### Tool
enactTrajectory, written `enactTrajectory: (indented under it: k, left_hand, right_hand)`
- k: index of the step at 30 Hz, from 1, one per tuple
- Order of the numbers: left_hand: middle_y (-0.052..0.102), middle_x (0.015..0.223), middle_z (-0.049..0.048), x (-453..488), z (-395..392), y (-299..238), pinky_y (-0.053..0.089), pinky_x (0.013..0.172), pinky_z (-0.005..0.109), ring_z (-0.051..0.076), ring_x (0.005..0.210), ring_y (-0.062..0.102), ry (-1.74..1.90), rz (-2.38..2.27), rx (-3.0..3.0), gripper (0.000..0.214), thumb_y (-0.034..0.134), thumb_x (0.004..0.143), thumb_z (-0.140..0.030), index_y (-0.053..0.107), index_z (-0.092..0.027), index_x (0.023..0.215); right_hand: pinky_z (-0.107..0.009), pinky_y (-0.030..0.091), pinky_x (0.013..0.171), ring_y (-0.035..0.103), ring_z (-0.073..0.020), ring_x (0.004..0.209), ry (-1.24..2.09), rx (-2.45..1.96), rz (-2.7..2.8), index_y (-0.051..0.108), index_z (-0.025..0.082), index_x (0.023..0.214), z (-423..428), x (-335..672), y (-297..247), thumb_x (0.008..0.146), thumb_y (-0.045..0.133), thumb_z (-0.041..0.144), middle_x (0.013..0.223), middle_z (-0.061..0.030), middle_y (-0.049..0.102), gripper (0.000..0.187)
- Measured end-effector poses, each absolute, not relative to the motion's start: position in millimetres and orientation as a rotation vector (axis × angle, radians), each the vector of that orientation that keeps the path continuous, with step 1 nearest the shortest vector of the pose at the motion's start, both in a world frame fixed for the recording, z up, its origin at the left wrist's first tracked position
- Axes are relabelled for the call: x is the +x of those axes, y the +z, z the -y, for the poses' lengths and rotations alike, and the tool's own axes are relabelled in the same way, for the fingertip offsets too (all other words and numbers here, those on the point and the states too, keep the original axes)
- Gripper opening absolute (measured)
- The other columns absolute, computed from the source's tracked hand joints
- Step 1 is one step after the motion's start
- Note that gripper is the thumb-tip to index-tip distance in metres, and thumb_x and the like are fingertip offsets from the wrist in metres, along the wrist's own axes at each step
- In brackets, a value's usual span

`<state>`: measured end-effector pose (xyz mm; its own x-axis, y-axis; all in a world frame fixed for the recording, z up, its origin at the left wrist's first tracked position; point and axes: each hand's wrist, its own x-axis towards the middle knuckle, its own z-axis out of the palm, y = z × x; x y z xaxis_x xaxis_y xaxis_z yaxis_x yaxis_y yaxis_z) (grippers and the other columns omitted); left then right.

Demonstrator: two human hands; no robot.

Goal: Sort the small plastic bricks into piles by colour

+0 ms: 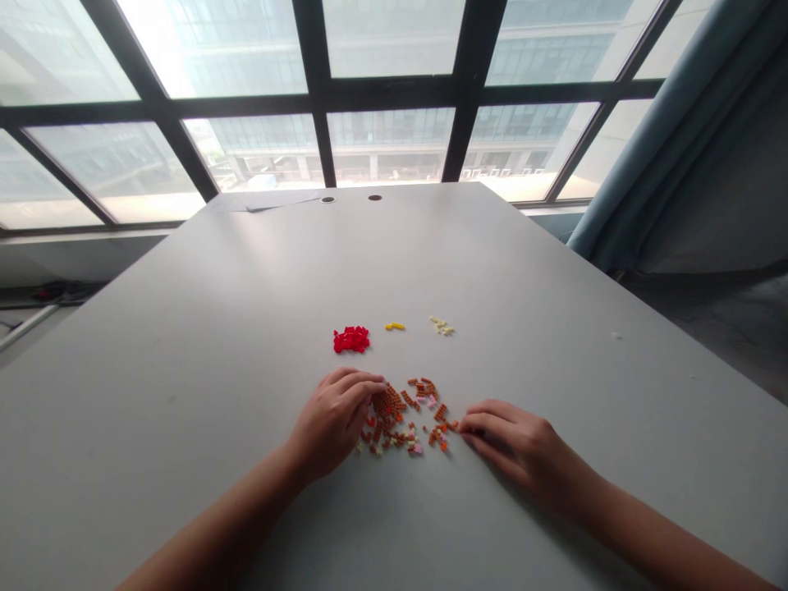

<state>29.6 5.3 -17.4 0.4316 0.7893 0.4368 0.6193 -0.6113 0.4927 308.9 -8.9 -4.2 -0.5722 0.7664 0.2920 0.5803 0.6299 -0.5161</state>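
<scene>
Tiny orange-brown plastic bricks (400, 419) lie in a loose pile on the grey table (185, 394), mixed with a few pink and cream pieces. My left hand (336, 423) is curled at the pile's left side, with its fingertips over a stacked clump of orange bricks (382, 403). The hand hides whatever its thumb touches. My right hand (508, 441) rests on the table, its fingertips beside the pile's right edge. Farther away sit a heap of red bricks (351, 339), a few yellow bricks (395, 326) and a small group of cream bricks (442, 326).
Two round cable holes (328, 199) sit near the table's far edge, below a dark-framed window (394, 94). A blue-grey curtain (665, 139) hangs at the right. The table's edges fall away to the floor on both sides.
</scene>
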Motion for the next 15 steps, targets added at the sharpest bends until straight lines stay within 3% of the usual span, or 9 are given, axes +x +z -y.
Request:
enactTrajectory:
  k: [11, 15]
  left_hand:
    - [0.069, 0.107, 0.0076, 30, -5, -17, 0.05, 0.088, 0.037, 0.019, 0.098, 0.06, 0.966, -1.223, 2.433, 0.027, 0.04, 0.091, -0.015, 0.064, -0.021, 0.103]
    - [0.068, 0.107, 0.0078, 30, -5, -17, 0.049, 0.089, 0.038, 0.019, 0.099, 0.059, 0.948, -1.231, 2.434, 0.027, 0.04, 0.091, -0.015, 0.063, -0.02, 0.104]
  right_hand:
    - [-0.032, 0.052, 0.076, 0.065, -0.0188, 0.079, 0.243, -1.324, 2.184, 0.068, 0.017, 0.084, -103, 303, -23, 0.084, 0.053, 0.021, 0.088, -0.0074, 0.07, 0.015]
    - [-0.032, 0.051, 0.074, 0.064, -0.0174, 0.073, 0.217, -1.304, 2.141, 0.069, 0.015, 0.088, -108, 293, -18, 0.084, 0.054, 0.02, 0.088, -0.0087, 0.07, 0.016]
